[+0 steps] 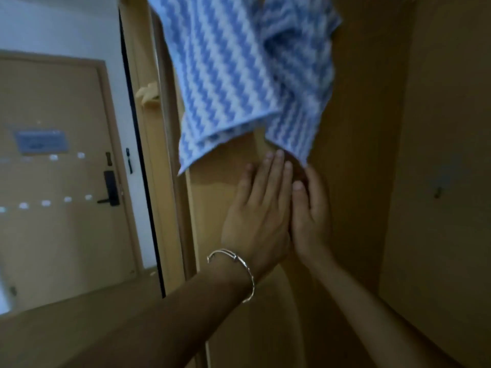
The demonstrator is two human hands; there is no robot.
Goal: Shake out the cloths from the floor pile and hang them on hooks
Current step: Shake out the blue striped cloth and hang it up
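A blue and white zigzag-striped cloth [239, 75] hangs against a tan wooden panel [358, 128], its top running out of view above. The hook that carries it is hidden. Both my hands are raised just below the cloth's lower corners. My left hand [261, 208], with a silver bangle on its wrist, has straight fingers laid flat toward the panel. My right hand [309, 216] sits beside it with relaxed fingers, fingertips near the cloth's lowest right corner [300, 152]. Neither hand holds the cloth. The floor pile is out of view.
A tan door [53, 181] with a dark handle and electronic lock [111, 192] stands at the left. A dark gap [143, 181] runs along the cabinet's edge. A small pale yellow object [147, 94] juts out on that edge beside the cloth.
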